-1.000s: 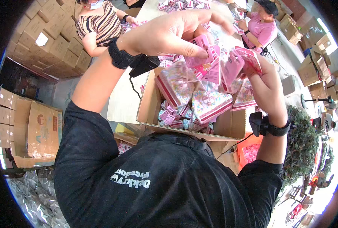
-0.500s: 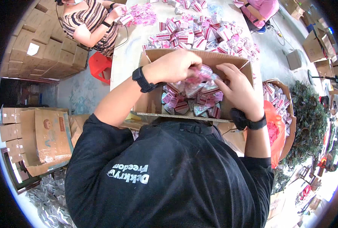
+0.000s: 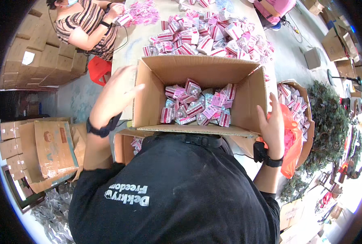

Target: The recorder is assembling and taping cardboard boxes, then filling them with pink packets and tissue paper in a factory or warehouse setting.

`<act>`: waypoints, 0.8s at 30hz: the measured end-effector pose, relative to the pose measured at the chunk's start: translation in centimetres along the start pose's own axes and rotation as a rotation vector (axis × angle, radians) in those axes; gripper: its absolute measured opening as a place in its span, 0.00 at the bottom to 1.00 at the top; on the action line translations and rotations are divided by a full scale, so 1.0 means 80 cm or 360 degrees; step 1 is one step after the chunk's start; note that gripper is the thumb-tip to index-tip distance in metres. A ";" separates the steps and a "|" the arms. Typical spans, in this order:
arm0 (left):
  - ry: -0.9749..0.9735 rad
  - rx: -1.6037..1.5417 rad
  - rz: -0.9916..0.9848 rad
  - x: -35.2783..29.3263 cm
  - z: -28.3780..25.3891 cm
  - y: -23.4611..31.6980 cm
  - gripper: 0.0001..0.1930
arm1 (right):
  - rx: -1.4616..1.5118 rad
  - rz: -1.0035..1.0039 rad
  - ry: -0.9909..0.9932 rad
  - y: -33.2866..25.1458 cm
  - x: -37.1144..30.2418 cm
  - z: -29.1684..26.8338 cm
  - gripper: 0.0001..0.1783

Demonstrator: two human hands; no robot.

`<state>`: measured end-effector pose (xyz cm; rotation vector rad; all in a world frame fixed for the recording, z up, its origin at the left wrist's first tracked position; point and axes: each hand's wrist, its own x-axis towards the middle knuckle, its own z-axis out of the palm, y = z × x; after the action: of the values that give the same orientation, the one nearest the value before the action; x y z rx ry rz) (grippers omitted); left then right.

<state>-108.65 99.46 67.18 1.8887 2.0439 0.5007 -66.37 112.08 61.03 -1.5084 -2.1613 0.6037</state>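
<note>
**Pale table, loaded at the far side**

Clock centred on the open cardboard box (image 3: 201, 69), which stands at the near end of the pale table (image 3: 129, 45). Pink-and-white wrapped packets (image 3: 213, 37) heaped loose from 11 to 2, overlapping. Flat pink pieces (image 3: 144, 13) spread at 11. Bluish clear plastic (image 3: 225, 5) just past 12, beyond the heap.

I have the carton (image 3: 201, 67) at the near end of the table (image 3: 138, 34), with packets (image 3: 197, 105) lying in its bottom. The left hand (image 3: 115, 96) is by its left wall, the right hand (image 3: 273, 129) by its right; from my end I can't tell whether either touches. Behind it, a heap of packets (image 3: 205, 42) covers much of the table. A stool (image 3: 98, 71) stands left of the table, foliage (image 3: 327, 118) far right.
</note>
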 end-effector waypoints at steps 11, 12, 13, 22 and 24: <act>-0.0186 -0.0573 -0.0615 -0.092 0.087 -0.038 0.17 | 0.0107 0.0080 -0.0135 -0.001 0.036 0.043 0.22; -0.0144 -0.0607 -0.0648 -0.092 0.088 -0.040 0.16 | 0.0131 0.0119 -0.0129 0.002 0.038 0.040 0.22; -0.0088 -0.0629 -0.0695 -0.092 0.089 -0.046 0.16 | 0.0170 0.0142 -0.0131 0.004 0.042 0.040 0.22; -0.0139 -0.0644 -0.0470 -0.052 0.085 -0.025 0.17 | 0.0446 0.0068 -0.0019 0.038 0.051 0.032 0.22; -0.0219 -0.0626 -0.0487 -0.037 0.076 -0.018 0.17 | 0.0584 0.0091 0.0020 0.053 0.046 0.034 0.22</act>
<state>-106.88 96.67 61.08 1.3213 1.9266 0.6190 -65.87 116.59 56.70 -1.3702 -1.8750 0.9479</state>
